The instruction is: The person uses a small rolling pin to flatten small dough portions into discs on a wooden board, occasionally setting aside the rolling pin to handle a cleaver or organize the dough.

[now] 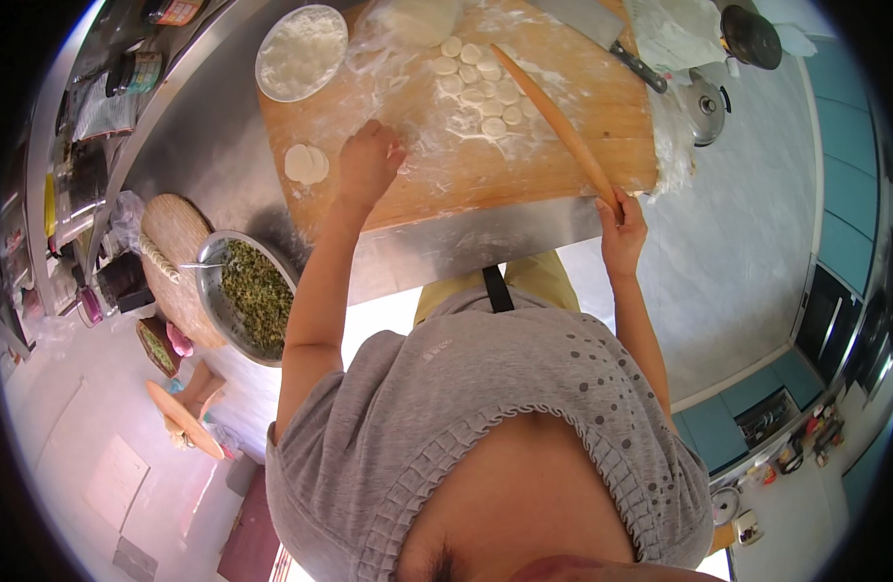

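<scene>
My right hand [624, 231] grips the near end of a long, tapered wooden rolling pin [563, 131]. The pin slants across a floured wooden board [446, 178], its far tip beside several small flattened dough pieces [488, 91]. Over the board's left part is my left hand [372, 160], fingers curled and thumb apart; its palm is hidden, so whether it holds anything cannot be told. Left of this hand, a few thin round dough wrappers [305, 164] overlap near the board's edge. A white bowl of flour [303, 52] stands at the far left corner.
A metal bowl of chopped green filling [254, 298] with a spoon sits at left, beside a round wooden board [171, 218] bearing a row of formed dumplings [159, 258]. A cleaver [599, 29] lies at the far right. Plastic-covered dough [417, 20] is at the back.
</scene>
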Tool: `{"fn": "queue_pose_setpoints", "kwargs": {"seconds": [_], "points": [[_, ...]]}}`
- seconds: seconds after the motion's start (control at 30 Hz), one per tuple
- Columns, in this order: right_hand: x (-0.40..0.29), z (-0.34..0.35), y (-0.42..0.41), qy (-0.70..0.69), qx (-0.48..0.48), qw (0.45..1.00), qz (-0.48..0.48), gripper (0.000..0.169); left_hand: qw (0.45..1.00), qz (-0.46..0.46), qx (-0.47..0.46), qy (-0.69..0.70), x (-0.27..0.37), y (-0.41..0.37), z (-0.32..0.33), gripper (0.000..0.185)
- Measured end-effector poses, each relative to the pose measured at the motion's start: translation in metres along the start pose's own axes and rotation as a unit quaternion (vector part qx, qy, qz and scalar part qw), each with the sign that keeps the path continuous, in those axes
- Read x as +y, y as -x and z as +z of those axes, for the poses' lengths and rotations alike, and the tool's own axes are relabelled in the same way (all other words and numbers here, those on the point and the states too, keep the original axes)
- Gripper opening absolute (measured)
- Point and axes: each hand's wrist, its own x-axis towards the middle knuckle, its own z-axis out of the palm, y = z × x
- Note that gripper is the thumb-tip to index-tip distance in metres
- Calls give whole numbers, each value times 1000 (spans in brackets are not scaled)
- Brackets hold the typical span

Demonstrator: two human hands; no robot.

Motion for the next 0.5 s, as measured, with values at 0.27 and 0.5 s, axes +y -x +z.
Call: {"fn": "queue_pose_setpoints", "kwargs": {"seconds": [0.27, 0.5], "points": [[0, 2, 2, -25, -1, 1000, 3, 30, 977, 108, 177, 51, 28, -9, 56, 29], [0, 3, 0, -33, -17, 999, 6, 29, 993, 54, 103, -11, 61, 11, 92, 90]]}}
